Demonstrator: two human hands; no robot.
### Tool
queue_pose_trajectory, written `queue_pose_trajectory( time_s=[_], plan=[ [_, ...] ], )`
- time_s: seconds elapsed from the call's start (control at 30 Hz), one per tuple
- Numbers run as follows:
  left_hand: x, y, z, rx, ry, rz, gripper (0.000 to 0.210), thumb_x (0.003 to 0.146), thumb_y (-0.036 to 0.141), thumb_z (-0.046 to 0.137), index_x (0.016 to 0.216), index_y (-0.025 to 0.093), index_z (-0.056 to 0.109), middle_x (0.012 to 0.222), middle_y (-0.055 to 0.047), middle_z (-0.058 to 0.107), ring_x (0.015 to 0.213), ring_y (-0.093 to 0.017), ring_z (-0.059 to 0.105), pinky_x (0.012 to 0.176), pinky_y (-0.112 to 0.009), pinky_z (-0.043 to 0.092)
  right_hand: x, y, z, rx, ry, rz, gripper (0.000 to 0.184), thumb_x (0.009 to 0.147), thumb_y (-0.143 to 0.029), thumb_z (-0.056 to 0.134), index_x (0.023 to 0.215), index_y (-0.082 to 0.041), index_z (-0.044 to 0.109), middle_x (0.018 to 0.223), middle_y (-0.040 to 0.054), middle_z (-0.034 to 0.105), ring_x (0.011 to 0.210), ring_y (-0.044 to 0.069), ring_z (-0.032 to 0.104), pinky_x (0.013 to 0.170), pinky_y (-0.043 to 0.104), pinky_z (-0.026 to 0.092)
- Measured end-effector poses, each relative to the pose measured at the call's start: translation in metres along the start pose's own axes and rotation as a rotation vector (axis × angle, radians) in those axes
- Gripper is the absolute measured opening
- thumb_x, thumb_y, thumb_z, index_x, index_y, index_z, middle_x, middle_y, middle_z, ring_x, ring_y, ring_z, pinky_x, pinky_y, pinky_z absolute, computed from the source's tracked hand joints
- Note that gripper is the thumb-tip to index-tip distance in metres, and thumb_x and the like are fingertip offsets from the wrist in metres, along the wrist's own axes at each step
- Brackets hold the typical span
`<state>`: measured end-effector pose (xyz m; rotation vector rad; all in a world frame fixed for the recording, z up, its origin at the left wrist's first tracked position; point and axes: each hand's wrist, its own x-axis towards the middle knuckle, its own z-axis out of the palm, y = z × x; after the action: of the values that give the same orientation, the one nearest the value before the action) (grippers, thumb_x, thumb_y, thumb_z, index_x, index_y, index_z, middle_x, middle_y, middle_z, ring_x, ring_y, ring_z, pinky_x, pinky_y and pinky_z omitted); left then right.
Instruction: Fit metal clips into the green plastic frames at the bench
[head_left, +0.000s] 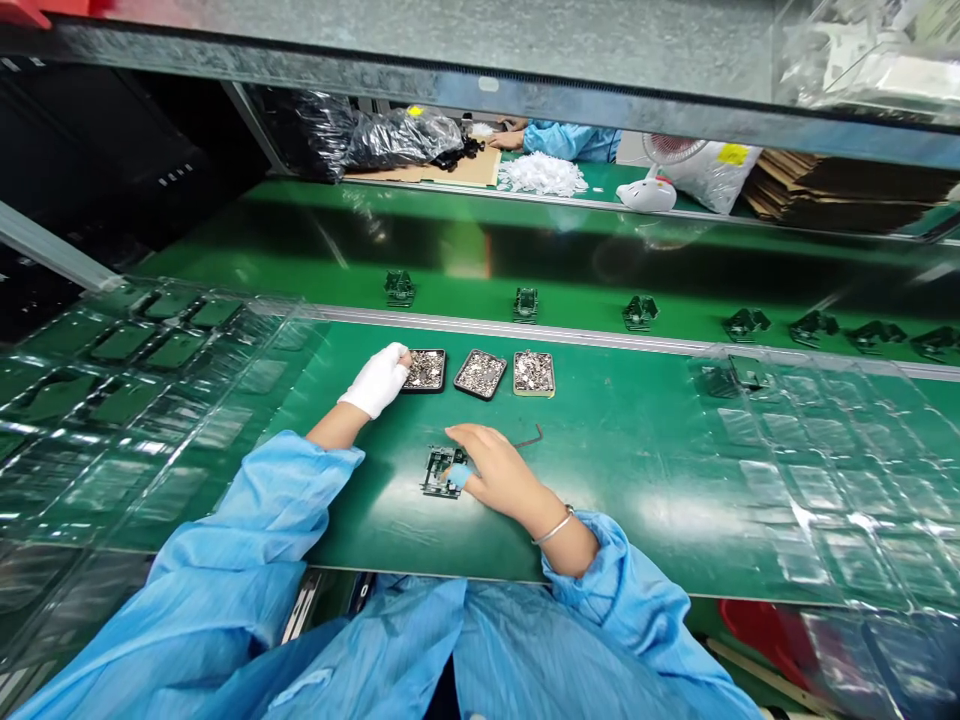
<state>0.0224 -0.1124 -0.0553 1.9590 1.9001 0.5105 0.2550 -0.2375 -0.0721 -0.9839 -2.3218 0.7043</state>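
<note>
My left hand (377, 380), in a white glove with bare fingertips showing, reaches to the left edge of a small black tray (427, 370) of tiny metal parts. Its fingers are pressed together; whatever is between them is hidden. My right hand (501, 478) is bare, apart from a blue finger cot on the thumb. That thumb presses on a small green circuit board assembly (439, 472) lying on the bench, while the fingers curve past its far right side. Just beyond the right hand lies a dark hex key (531, 437), partly covered by it.
Two more trays of metal parts (480, 374) (534, 373) stand in the row. Clear plastic blister trays (142, 350) (832, 460) flank the bench. Several board assemblies (526, 304) sit along the strip beyond a metal rail (480, 327). Across it, a co-worker's blue sleeve (574, 140) shows.
</note>
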Motion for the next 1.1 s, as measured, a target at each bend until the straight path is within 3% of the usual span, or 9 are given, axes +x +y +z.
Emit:
queue_pose_trajectory(
  time_s=[0.2,0.33,0.43,0.63,0.8,0.87,1.0,1.1],
  plan=[
    [-0.024,0.018,-0.012,-0.349,-0.026,-0.042,0.017,0.083,0.032,0.029,0.07,0.022,0.033,0.058,0.001,0.039,0.05,-0.013,0.038,0.049,-0.027,0.036,-0.002,0.006,0.001,0.024,0.087,0.008,0.042,0.09,-0.023,0.054,0.132,-0.015,0.05,0.127,0.0156,0.06,0.118,0.024,0.056,0.102,0.043,0.046],
    [-0.07,0.042,-0.019,-0.777,-0.132,0.002,0.026,0.086,0.041,0.036,0.07,0.021,0.035,0.058,0.003,0.036,0.045,-0.009,0.03,0.043,-0.024,0.027,0.002,0.001,-0.001,0.098,0.223,0.018,0.033,0.092,-0.023,0.05,0.124,-0.016,0.054,0.114,0.0132,0.064,0.096,0.019,0.063,0.091,0.038,0.052],
    [-0.106,0.057,-0.011,-0.969,-0.205,0.015,0.034,0.087,0.046,0.045,0.066,0.02,0.038,0.058,0.003,0.036,0.048,-0.009,0.03,0.045,-0.025,0.027,0.008,-0.01,0.001,0.121,0.294,0.03,0.024,0.092,-0.022,0.047,0.113,-0.019,0.059,0.104,0.0093,0.065,0.094,0.018,0.062,0.087,0.035,0.052],
    [-0.135,0.059,0.011,-0.829,-0.185,0.075,0.036,0.092,0.046,0.041,0.067,0.02,0.042,0.061,0.002,0.039,0.054,-0.012,0.037,0.05,-0.025,0.035,0.01,-0.019,0.011,0.043,0.257,-0.004,0.022,0.086,-0.011,0.044,0.097,-0.02,0.061,0.096,0.0078,0.065,0.095,0.02,0.06,0.084,0.034,0.049],
    [-0.136,0.061,0.005,-0.635,-0.193,0.143,0.034,0.091,0.043,0.038,0.066,0.021,0.044,0.062,0.0,0.045,0.061,-0.015,0.045,0.059,-0.028,0.043,0.005,-0.02,0.01,0.011,0.195,-0.009,0.021,0.085,-0.013,0.044,0.098,-0.021,0.059,0.096,0.0075,0.065,0.096,0.021,0.059,0.086,0.036,0.047],
    [-0.137,0.058,0.001,-0.533,-0.132,0.164,0.034,0.092,0.042,0.036,0.07,0.02,0.049,0.068,-0.002,0.052,0.068,-0.017,0.052,0.067,-0.03,0.047,0.004,-0.019,0.005,0.034,0.23,-0.024,0.017,0.087,-0.016,0.043,0.093,-0.021,0.058,0.09,0.0059,0.064,0.091,0.02,0.06,0.087,0.036,0.046],
    [-0.143,0.035,0.007,-0.451,0.081,0.202,0.037,0.089,0.046,0.044,0.108,0.018,0.057,0.101,-0.009,0.063,0.09,-0.021,0.062,0.083,-0.035,0.051,0.0,-0.009,-0.009,0.137,0.348,0.09,0.013,0.089,-0.02,0.043,0.084,-0.022,0.055,0.082,0.0028,0.063,0.081,0.017,0.059,0.082,0.032,0.047],
    [-0.148,0.016,0.022,-0.455,-0.074,0.296,0.07,0.077,0.053,0.061,0.133,0.016,0.043,0.13,-0.015,0.056,0.117,-0.028,0.057,0.1,-0.04,0.046,-0.003,0.0,-0.016,0.214,0.372,0.227,0.011,0.088,-0.023,0.046,0.082,-0.021,0.055,0.081,0.0015,0.062,0.078,0.016,0.058,0.077,0.03,0.047]
  ],
)
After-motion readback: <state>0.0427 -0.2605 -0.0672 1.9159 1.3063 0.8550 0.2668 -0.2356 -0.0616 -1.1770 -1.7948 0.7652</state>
